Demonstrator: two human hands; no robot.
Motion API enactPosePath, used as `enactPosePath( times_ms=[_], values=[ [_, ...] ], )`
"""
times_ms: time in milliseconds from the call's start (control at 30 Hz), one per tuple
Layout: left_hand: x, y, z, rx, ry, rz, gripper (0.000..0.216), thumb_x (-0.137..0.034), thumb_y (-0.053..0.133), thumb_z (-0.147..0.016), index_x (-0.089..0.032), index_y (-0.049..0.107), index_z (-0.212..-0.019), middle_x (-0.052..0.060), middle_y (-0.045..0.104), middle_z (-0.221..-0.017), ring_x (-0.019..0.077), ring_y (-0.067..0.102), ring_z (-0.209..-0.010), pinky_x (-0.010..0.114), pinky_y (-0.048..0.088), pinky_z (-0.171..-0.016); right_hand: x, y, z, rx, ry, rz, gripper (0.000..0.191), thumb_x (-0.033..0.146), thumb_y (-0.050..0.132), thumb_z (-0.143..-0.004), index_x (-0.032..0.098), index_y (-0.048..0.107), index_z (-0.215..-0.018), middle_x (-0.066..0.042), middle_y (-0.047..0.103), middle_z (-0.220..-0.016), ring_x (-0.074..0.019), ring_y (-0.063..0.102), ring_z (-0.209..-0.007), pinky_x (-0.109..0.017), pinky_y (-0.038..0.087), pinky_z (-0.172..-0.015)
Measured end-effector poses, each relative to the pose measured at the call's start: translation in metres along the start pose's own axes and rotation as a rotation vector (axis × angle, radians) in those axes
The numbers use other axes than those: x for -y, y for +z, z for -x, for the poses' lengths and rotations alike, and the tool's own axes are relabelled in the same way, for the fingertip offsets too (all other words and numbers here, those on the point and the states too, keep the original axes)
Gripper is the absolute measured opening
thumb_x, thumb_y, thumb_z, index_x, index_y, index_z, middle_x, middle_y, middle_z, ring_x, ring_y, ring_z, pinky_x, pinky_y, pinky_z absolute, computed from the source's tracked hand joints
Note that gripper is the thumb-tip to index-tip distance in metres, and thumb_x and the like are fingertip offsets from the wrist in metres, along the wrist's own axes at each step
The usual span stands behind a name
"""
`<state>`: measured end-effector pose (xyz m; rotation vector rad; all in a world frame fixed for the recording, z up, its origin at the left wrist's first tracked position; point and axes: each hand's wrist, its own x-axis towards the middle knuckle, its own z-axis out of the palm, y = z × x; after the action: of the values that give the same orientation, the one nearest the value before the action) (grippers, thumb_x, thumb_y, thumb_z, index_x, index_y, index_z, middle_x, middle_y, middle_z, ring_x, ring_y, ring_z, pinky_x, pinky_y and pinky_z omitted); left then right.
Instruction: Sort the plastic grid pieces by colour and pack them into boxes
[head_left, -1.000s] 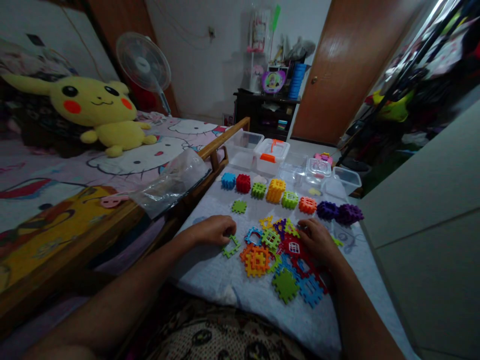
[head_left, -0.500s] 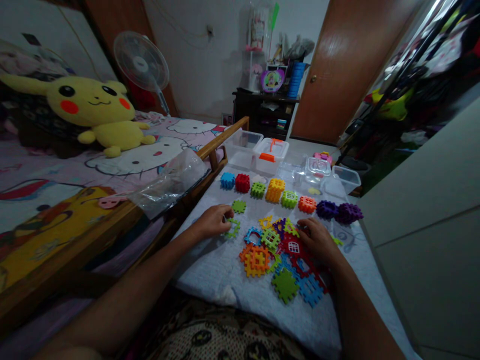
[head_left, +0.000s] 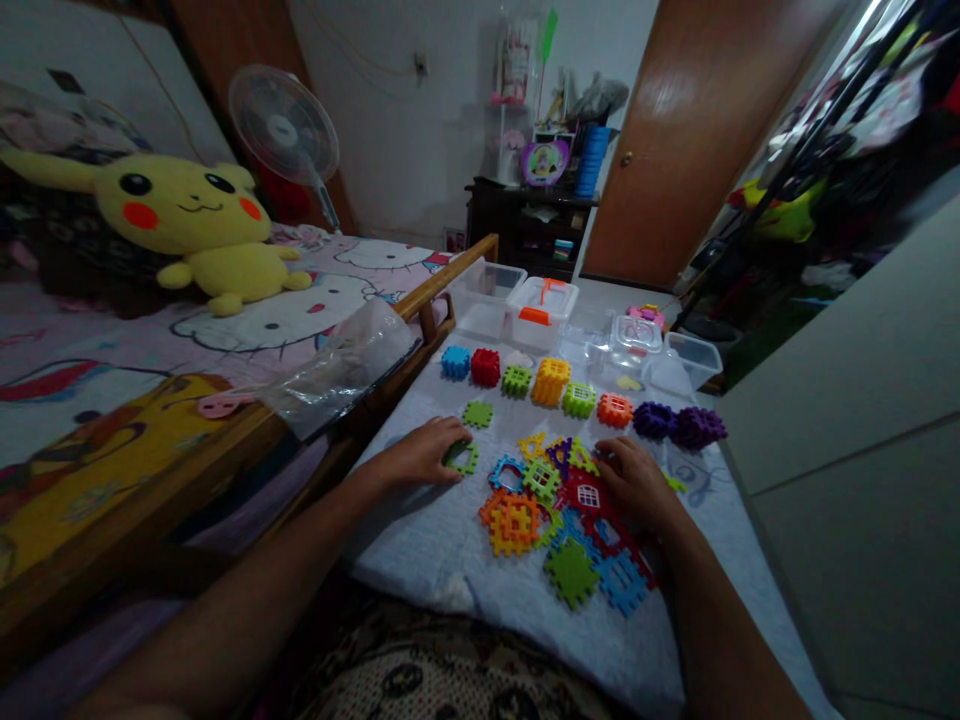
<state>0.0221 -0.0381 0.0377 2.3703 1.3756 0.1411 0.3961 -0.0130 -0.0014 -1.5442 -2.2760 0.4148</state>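
Observation:
My left hand [head_left: 424,452] rests on the pale blue cloth [head_left: 420,540], its fingers curled on a light green frame tile [head_left: 463,458]. A solid green tile [head_left: 478,413] lies just beyond it. My right hand [head_left: 637,482] lies on the right side of a heap of flat interlocking tiles [head_left: 559,510] in orange, red, blue and green, fingers bent onto the heap; what they grip is hidden. A row of built cubes [head_left: 553,380] in blue, red, green, yellow, orange and purple stands farther back.
Clear plastic boxes [head_left: 540,300] stand behind the cubes. To the left are a wooden bed rail [head_left: 420,300], a clear plastic bag [head_left: 345,365] and a yellow plush toy [head_left: 187,225]. A fan [head_left: 281,125], a dark shelf [head_left: 532,225] and a brown door [head_left: 675,140] lie beyond.
My left hand has carried the light green frame tile away from the heap, up toward the solid green tile, and set it on the cloth. My right hand has stayed on the heap.

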Motion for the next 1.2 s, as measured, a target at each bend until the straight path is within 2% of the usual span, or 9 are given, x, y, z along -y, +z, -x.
enactPosePath(
  times_ms=[133,333,433,567,767,967,1200],
  values=[
    [0.001,-0.005,-0.007,0.02,0.038,-0.012,0.046,-0.026,0.074,-0.07,-0.018,0.06,-0.113,0.009,0.059,-0.115,0.0252,0.054,-0.111,0.034,0.04,-0.102,0.0,0.0,0.0,0.002,0.001,-0.003,0.024,0.028,0.051,-0.088,0.017,0.066,-0.103,-0.01,0.064,-0.098,-0.0231,0.06,-0.091,-0.037,0.047,-0.085],
    [0.017,-0.027,-0.037,-0.132,0.074,-0.026,0.047,-0.027,0.073,-0.071,-0.019,0.06,-0.115,0.009,0.058,-0.118,0.0265,0.053,-0.115,0.036,0.04,-0.103,0.002,-0.002,0.0,-0.009,-0.001,-0.004,0.021,0.027,0.051,-0.087,0.018,0.066,-0.099,-0.01,0.064,-0.096,-0.0229,0.06,-0.09,-0.036,0.047,-0.084],
    [0.026,-0.031,-0.057,-0.136,0.072,-0.051,0.047,-0.025,0.071,-0.071,-0.018,0.06,-0.116,0.009,0.057,-0.12,0.025,0.054,-0.114,0.035,0.04,-0.103,0.002,-0.002,0.0,-0.009,0.003,-0.017,0.021,0.026,0.051,-0.087,0.018,0.066,-0.099,-0.01,0.065,-0.097,-0.0231,0.06,-0.091,-0.037,0.047,-0.085],
    [0.035,-0.027,-0.075,-0.087,0.088,-0.061,0.047,-0.023,0.071,-0.068,-0.016,0.062,-0.113,0.009,0.059,-0.115,0.0241,0.057,-0.108,0.033,0.043,-0.098,0.002,-0.002,0.001,0.001,0.001,-0.024,0.022,0.026,0.05,-0.087,0.018,0.065,-0.1,-0.01,0.064,-0.098,-0.0231,0.06,-0.094,-0.036,0.047,-0.086],
    [0.041,-0.018,-0.083,-0.014,0.066,-0.095,0.052,-0.024,0.073,-0.066,-0.015,0.061,-0.116,0.011,0.06,-0.117,0.026,0.057,-0.109,0.033,0.042,-0.097,0.003,-0.001,0.001,0.008,0.009,-0.017,0.022,0.026,0.05,-0.087,0.018,0.066,-0.101,-0.01,0.064,-0.098,-0.023,0.06,-0.093,-0.036,0.047,-0.086],
    [0.042,-0.016,-0.088,-0.004,0.053,-0.125,0.051,-0.029,0.074,-0.065,-0.017,0.064,-0.113,0.009,0.063,-0.11,0.0263,0.058,-0.104,0.032,0.043,-0.094,0.004,-0.002,0.001,-0.004,0.01,-0.024,0.022,0.027,0.051,-0.087,0.019,0.066,-0.101,-0.01,0.064,-0.097,-0.0228,0.06,-0.092,-0.036,0.048,-0.084],
    [0.04,-0.016,-0.092,0.003,0.077,-0.14,0.045,-0.028,0.072,-0.064,-0.017,0.066,-0.107,0.009,0.063,-0.106,0.0257,0.058,-0.1,0.032,0.044,-0.09,0.004,-0.002,0.0,0.006,0.012,-0.019,0.024,0.028,0.05,-0.089,0.017,0.066,-0.102,-0.011,0.064,-0.098,-0.0241,0.06,-0.094,-0.037,0.047,-0.086]
  ],
)
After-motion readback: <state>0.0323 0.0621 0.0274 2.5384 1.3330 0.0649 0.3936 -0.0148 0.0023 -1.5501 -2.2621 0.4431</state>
